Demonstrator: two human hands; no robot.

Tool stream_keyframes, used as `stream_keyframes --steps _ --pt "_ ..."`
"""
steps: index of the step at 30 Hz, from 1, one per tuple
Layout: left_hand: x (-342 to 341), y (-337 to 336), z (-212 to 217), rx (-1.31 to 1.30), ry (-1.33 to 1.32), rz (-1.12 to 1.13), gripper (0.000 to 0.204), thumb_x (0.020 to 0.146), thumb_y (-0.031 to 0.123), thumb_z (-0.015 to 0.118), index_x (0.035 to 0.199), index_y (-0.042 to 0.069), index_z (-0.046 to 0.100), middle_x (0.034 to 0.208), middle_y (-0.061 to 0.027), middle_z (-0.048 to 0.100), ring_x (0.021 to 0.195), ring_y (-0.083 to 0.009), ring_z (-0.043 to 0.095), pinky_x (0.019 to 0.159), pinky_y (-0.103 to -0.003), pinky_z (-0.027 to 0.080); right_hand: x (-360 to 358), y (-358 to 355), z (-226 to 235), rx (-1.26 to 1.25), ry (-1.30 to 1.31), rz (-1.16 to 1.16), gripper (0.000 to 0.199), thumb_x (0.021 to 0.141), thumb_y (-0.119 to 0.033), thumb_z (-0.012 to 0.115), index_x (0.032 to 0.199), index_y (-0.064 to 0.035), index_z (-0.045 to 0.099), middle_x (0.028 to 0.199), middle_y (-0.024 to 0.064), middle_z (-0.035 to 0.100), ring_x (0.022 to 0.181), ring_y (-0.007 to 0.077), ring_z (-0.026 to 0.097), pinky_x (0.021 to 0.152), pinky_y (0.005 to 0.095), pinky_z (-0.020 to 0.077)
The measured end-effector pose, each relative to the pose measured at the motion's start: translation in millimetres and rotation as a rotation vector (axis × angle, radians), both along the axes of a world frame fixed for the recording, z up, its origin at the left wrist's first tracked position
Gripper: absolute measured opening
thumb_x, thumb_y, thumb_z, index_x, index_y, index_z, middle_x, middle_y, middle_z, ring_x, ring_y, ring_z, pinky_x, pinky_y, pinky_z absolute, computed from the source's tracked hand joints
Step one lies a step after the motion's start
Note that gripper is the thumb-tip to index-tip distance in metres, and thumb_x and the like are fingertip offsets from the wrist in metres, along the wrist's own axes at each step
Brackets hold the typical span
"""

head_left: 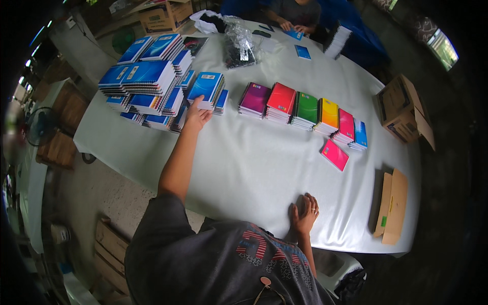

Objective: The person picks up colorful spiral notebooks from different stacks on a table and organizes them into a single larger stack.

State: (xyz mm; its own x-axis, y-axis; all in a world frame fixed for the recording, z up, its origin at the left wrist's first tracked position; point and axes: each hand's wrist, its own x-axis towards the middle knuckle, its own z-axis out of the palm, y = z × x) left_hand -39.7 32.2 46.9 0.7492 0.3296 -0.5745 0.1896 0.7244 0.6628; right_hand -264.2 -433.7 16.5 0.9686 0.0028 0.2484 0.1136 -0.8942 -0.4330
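A desk (244,162) draped in white cloth is seen carrying heaped blue spiral notebooks (147,81) at the far left and a row of coloured notebook stacks (305,109) at centre. A small blue notebook stack (207,89) is touched by the left hand (196,116), grip spread over its near edge. The right hand (305,213) is laid flat on the desk's near edge, grip spread, holding nothing. One pink notebook (335,154) lies apart.

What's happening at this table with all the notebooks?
A person leans over a white table. Their left hand reaches to a stack of blue notebooks, while the right hand rests flat on the table near its edge. A row of coloured notebook stacks sits in the middle, with one pink notebook lying apart.
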Motion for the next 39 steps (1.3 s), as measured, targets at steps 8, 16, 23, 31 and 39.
stream_keyframes --steps 8,16,23,31,39 --pt "-4 -8 -6 0.126 0.04 -0.059 0.064 0.068 0.046 0.072 0.117 0.01 0.05 0.113 -0.0119 0.055 0.102 -0.024 0.054 0.08 -0.036 0.047 3 4 1 -0.023 0.049 -0.036 0.044 0.079 -0.028 0.063 0.117 -0.0108 0.05 0.128 0.0054 0.047 0.124 0.0272 0.036 0.101 0.0436 0.0272" --pt "-45 -86 8 -0.007 0.138 0.127 0.094 0.074 0.058 0.059 0.142 0.006 0.02 0.137 -0.0145 0.037 0.116 -0.0276 0.046 0.09 -0.039 0.04 4 -2 8 0.022 0.054 -0.041 0.044 0.077 -0.027 0.065 0.116 -0.0109 0.051 0.128 0.0061 0.047 0.123 0.0282 0.037 0.1 0.0438 0.0275" --pt "-101 -255 -43 0.665 -0.114 -0.375 0.041 0.079 0.032 0.065 0.111 0.007 0.053 0.109 -0.0047 0.056 0.089 -0.017 0.054 0.077 -0.034 0.043 2 -20 1 0.075 0.07 -0.008 0.045 0.077 -0.028 0.064 0.117 -0.0146 0.05 0.13 0.0057 0.043 0.125 0.0289 0.035 0.099 0.046 0.0274" --pt "-136 -415 -52 1.693 -0.484 -0.486 0.028 0.072 0.016 0.068 0.099 0.01 0.057 0.102 -0.0082 0.054 0.094 -0.0277 0.05 0.081 -0.039 0.041 12 -105 0 0.267 0.177 0.525 0.042 0.078 -0.024 0.063 0.117 -0.0122 0.054 0.129 0.0084 0.046 0.124 0.0291 0.037 0.098 0.0425 0.031" --pt "-138 -433 -52 1.842 -0.447 -0.456 0.025 0.074 0.018 0.065 0.097 0.012 0.058 0.109 -0.0066 0.051 0.1 -0.0289 0.047 0.086 -0.042 0.037 34 -140 2 0.561 0.129 0.56 0.03 0.075 -0.013 0.065 0.104 -0.0085 0.061 0.107 0.0092 0.059 0.107 0.0287 0.05 0.09 0.0403 0.0369"
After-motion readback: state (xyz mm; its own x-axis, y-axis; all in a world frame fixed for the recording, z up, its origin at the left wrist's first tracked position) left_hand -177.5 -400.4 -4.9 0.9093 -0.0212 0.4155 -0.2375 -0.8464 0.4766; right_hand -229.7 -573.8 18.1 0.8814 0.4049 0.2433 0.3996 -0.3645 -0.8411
